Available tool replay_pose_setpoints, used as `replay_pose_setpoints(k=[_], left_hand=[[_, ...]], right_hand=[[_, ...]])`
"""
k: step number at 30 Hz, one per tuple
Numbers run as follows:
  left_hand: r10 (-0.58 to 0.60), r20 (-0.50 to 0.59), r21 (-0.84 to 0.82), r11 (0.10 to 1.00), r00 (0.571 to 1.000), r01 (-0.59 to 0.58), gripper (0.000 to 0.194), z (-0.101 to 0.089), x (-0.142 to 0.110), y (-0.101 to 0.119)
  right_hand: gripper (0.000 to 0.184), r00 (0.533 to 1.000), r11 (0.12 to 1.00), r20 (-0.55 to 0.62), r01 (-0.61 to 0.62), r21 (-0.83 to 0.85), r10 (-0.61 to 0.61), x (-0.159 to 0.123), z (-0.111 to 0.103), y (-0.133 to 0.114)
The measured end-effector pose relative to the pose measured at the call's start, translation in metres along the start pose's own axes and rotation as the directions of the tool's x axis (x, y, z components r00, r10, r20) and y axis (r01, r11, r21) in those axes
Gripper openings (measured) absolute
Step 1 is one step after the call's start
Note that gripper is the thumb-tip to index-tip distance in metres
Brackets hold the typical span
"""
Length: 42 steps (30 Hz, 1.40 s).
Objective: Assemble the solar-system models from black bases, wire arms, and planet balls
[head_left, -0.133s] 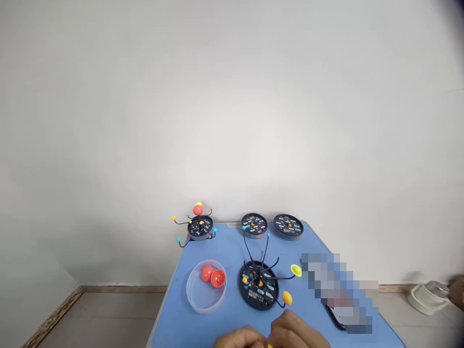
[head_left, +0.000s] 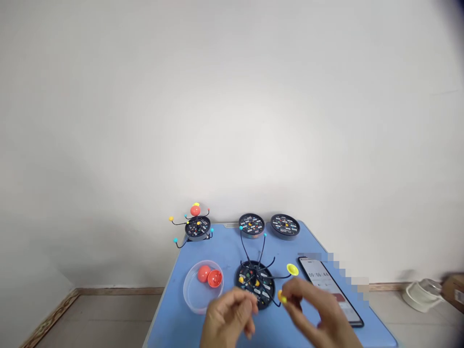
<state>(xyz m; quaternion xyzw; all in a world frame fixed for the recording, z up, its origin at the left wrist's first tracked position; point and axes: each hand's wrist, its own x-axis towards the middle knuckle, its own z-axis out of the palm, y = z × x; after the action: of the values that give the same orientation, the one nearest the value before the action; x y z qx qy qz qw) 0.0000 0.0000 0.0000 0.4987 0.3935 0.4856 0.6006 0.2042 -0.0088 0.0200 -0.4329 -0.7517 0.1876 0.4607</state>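
My right hand [head_left: 311, 309] pinches a small yellow ball [head_left: 282, 297] at the tip of a black wire arm. My left hand [head_left: 228, 316] hangs just in front of the round black base [head_left: 259, 295] of a wire planet model, its fingertips close together near the wires. Nothing shows between them. A yellow ringed planet [head_left: 292, 269] sits on another arm, just beyond my right hand. Cyan beads top the tall arms. The base's near edge is partly hidden behind my hands.
A finished model with a red ball [head_left: 195, 210] stands at the blue table's [head_left: 174, 319] far left corner. Two black discs [head_left: 251, 224] lie along the far edge. A clear round dish [head_left: 201, 287] holds red ball halves. A phone [head_left: 328, 285] shows a timer on the right.
Both hands have risen from the bottom edge to over the black base. My right fingers now reach the yellow ball. The whole view has shifted slightly left.
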Motion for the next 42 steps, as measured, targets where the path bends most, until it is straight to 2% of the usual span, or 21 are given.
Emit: replay_pose_setpoints(k=[2, 4, 5, 6, 10, 14, 20, 27, 31, 42], left_hand=[[0.105, -0.056, 0.154, 0.984, 0.993, -0.095, 0.042, -0.002, 0.025, 0.02], [0.132, 0.005, 0.365, 0.923, 0.991, -0.125, 0.033, -0.003, 0.055, 0.034], [0.132, 0.071, 0.453, 0.879, 0.989, -0.15, 0.033, -0.002, 0.07, 0.037], [0.117, 0.119, 0.489, 0.857, 0.986, -0.161, 0.031, 0.0, 0.085, 0.039], [-0.012, 0.296, 0.562, 0.811, 0.955, -0.164, 0.025, 0.009, 0.132, 0.028], [-0.154, 0.424, 0.603, 0.783, 0.892, -0.151, 0.018, 0.016, 0.157, 0.012], [-0.303, 0.498, 0.629, 0.771, 0.812, -0.097, 0.021, 0.018, 0.178, -0.004], [-0.381, 0.523, 0.615, 0.788, 0.763, -0.028, 0.01, 0.018, 0.186, -0.019], [-0.388, 0.537, 0.597, 0.802, 0.749, -0.012, 0.005, 0.019, 0.187, -0.023], [-0.383, 0.542, 0.578, 0.816, 0.748, -0.001, 0.009, 0.023, 0.187, -0.02]], right_hand=[[0.018, 0.986, 0.985, -0.017, -0.165, 0.045, 0.166, 0.02, -0.016, 0.016], [0.019, 0.952, 0.943, 0.028, -0.305, 0.134, 0.304, 0.04, -0.023, 0.036], [0.018, 0.931, 0.916, 0.071, -0.364, 0.17, 0.357, 0.048, -0.024, 0.046], [0.016, 0.914, 0.893, 0.111, -0.405, 0.195, 0.39, 0.055, -0.024, 0.056], [0.01, 0.893, 0.874, 0.187, -0.443, 0.199, 0.41, 0.072, -0.02, 0.082], [0.004, 0.893, 0.88, 0.199, -0.438, 0.184, 0.403, 0.078, -0.021, 0.089], [0.007, 0.886, 0.875, 0.25, -0.441, 0.198, 0.39, 0.083, -0.022, 0.091], [0.007, 0.864, 0.867, 0.346, -0.451, 0.213, 0.364, 0.083, -0.016, 0.097], [0.008, 0.864, 0.871, 0.37, -0.439, 0.218, 0.343, 0.083, -0.015, 0.1], [0.011, 0.85, 0.858, 0.398, -0.457, 0.236, 0.344, 0.081, -0.016, 0.099]])
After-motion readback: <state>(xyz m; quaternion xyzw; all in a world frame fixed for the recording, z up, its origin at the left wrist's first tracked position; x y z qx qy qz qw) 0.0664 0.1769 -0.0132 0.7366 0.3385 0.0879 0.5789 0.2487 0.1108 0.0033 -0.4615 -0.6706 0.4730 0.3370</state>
